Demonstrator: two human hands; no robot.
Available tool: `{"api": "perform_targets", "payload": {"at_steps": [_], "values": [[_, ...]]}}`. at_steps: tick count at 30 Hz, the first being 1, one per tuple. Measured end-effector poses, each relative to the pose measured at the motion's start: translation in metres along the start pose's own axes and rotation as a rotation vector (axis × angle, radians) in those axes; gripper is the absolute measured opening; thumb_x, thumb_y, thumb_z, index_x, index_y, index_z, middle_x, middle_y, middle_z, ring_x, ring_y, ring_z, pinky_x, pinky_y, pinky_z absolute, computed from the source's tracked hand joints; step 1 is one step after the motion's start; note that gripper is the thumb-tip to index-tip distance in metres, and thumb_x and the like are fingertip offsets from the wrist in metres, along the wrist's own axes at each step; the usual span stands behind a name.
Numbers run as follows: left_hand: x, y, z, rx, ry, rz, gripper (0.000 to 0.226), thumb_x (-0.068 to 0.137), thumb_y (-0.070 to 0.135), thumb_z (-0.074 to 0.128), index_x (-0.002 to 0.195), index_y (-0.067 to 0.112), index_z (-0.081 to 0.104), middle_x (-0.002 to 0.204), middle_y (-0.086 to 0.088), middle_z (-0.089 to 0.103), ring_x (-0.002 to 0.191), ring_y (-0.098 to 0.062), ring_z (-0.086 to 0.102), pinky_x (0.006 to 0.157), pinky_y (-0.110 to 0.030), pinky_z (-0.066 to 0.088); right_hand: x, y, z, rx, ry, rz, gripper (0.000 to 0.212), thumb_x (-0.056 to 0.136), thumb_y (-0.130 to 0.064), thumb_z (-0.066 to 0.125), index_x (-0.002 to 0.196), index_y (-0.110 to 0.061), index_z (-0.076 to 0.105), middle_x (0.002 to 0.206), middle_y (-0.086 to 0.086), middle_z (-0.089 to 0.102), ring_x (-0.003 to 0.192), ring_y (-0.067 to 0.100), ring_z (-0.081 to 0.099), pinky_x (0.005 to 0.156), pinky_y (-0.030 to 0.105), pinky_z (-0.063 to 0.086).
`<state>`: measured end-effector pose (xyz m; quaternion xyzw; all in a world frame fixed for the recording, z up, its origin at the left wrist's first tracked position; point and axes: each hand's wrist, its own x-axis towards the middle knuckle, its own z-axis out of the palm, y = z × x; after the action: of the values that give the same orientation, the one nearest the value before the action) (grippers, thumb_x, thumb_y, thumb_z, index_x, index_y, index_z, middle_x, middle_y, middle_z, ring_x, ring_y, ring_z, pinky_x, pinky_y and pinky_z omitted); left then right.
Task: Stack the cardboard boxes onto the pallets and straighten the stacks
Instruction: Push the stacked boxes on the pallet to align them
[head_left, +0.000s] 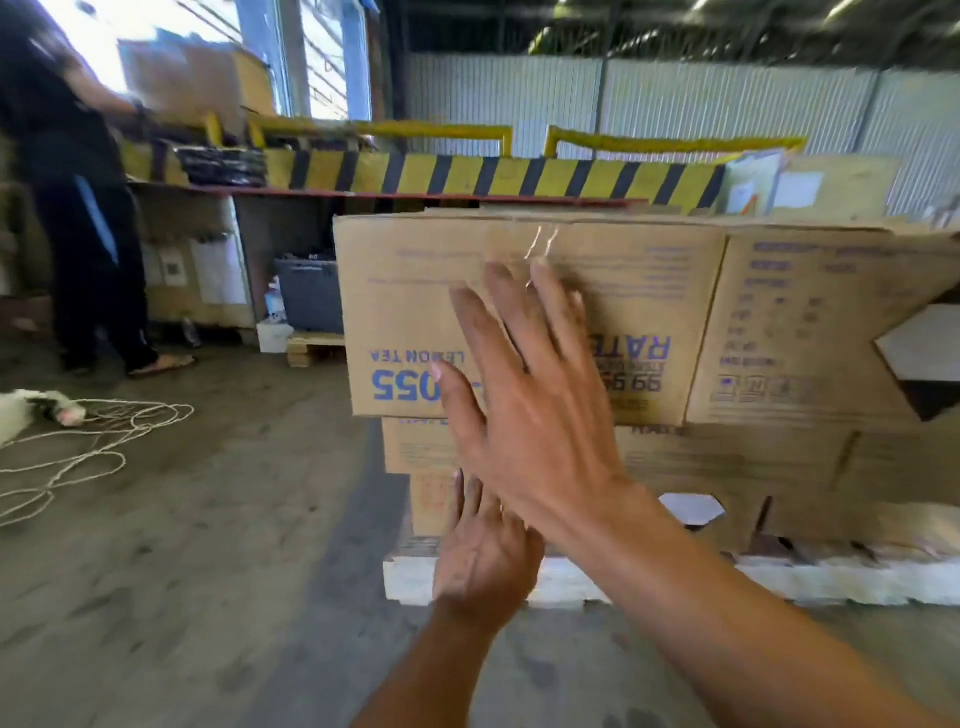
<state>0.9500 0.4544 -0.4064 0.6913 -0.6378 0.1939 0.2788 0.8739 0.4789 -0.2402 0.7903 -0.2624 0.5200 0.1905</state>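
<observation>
Right hand (524, 395) up front, fingers straight and spread, holding nothing, palm towards the face of the top brown cardboard box with upside-down blue print (415, 291), though blur hides whether it touches. Below it the left hand (483, 551) reaches flat-fingered and empty to the lower brown cardboard boxes (727, 462), stacked on a white pallet (831, 577). Beyond stand a yellow-and-black striped barrier (519, 174) and, left, a person in dark clothes (67, 182), with pale rope (78, 441) coiled on the floor.
</observation>
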Motion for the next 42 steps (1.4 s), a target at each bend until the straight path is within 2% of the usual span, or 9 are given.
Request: {"api": "perform_targets", "payload": {"at_steps": [3,8,11,15,19,22,25,39,42], "values": [[0.009,-0.009,0.004,0.060,0.050,0.012,0.070,0.086,0.048,0.059,0.147,0.015,0.050,0.150,-0.012,0.051,0.141,-0.030,0.041,0.115,-0.048,0.035,-0.024,0.002,0.002,-0.041,0.065,-0.032,0.054,0.098,-0.039,0.049,0.141,-0.006,0.056,0.154,0.015,0.046,0.146,0.041,0.033,0.113,0.061,0.033],[0.011,-0.008,0.038,-0.002,0.064,-0.029,0.087,0.100,0.051,0.042,0.160,0.024,-0.015,0.165,-0.001,-0.026,0.149,-0.018,-0.032,0.123,-0.051,-0.010,-0.056,0.008,0.008,-0.135,-0.034,0.002,0.065,0.096,-0.045,0.043,0.153,-0.014,0.041,0.164,0.010,0.030,0.152,0.040,0.020,0.119,0.059,0.025],[0.001,-0.015,0.051,-0.015,0.036,-0.038,0.088,0.099,0.049,0.040,0.159,0.016,-0.015,0.165,-0.004,-0.028,0.147,-0.018,-0.036,0.118,-0.045,-0.024,-0.064,0.012,0.008,-0.164,-0.061,0.039,0.071,0.096,-0.047,0.040,0.157,-0.013,0.030,0.167,0.008,0.021,0.154,0.039,0.013,0.122,0.056,0.018],[0.006,-0.031,0.061,0.051,-0.029,-0.027,0.095,0.092,0.053,0.045,0.161,0.014,-0.006,0.169,-0.008,-0.003,0.155,-0.026,-0.004,0.118,-0.047,-0.022,-0.063,0.012,0.015,-0.232,-0.066,0.048,0.075,0.097,-0.049,0.037,0.160,-0.011,0.021,0.169,0.008,0.014,0.155,0.036,0.008,0.123,0.057,0.016],[0.034,-0.038,0.064,-0.011,-0.066,-0.030,0.097,0.096,0.056,0.039,0.153,0.022,-0.031,0.155,0.006,-0.046,0.142,-0.014,-0.043,0.108,-0.041,-0.038,-0.065,0.016,0.033,-0.256,-0.055,0.089,0.076,0.097,-0.052,0.035,0.160,-0.012,0.020,0.168,0.006,0.012,0.155,0.033,0.009,0.122,0.057,0.017],[0.049,-0.040,0.062,-0.101,-0.157,-0.087,0.101,0.098,0.053,0.036,0.129,0.028,-0.057,0.126,0.014,-0.069,0.125,-0.009,-0.056,0.106,-0.039,-0.035,-0.069,0.024,0.044,-0.301,-0.080,0.118,0.078,0.096,-0.053,0.034,0.160,-0.012,0.020,0.169,0.005,0.011,0.155,0.033,0.009,0.122,0.057,0.017],[0.054,-0.043,0.070,-0.106,-0.191,-0.108,0.104,0.099,0.051,0.033,0.114,0.025,-0.066,0.128,0.011,-0.069,0.120,-0.010,-0.062,0.118,-0.046,-0.022,-0.073,0.028,0.049,-0.361,-0.135,0.112,0.078,0.097,-0.054,0.034,0.160,-0.011,0.020,0.169,0.007,0.011,0.155,0.033,0.009,0.122,0.057,0.019],[0.058,-0.030,0.063,-0.018,-0.347,-0.128,0.096,0.101,0.044,0.037,0.144,0.015,-0.043,0.127,0.001,-0.071,0.106,-0.018,-0.071,0.111,-0.060,-0.025,-0.066,0.044,0.076,-0.441,-0.143,0.100,0.085,0.091,-0.052,0.043,0.160,-0.008,0.018,0.168,0.011,0.011,0.154,0.037,0.010,0.118,0.061,0.026],[0.055,-0.021,0.059,-0.004,-0.142,-0.217,0.111,0.093,0.044,0.053,0.147,0.010,-0.038,0.145,-0.007,-0.057,0.130,-0.029,-0.056,0.119,-0.067,0.001,-0.064,0.049,0.080,-0.395,-0.153,0.092,0.086,0.089,-0.052,0.042,0.160,-0.008,0.020,0.169,0.010,0.010,0.154,0.037,0.010,0.118,0.061,0.025]]}}
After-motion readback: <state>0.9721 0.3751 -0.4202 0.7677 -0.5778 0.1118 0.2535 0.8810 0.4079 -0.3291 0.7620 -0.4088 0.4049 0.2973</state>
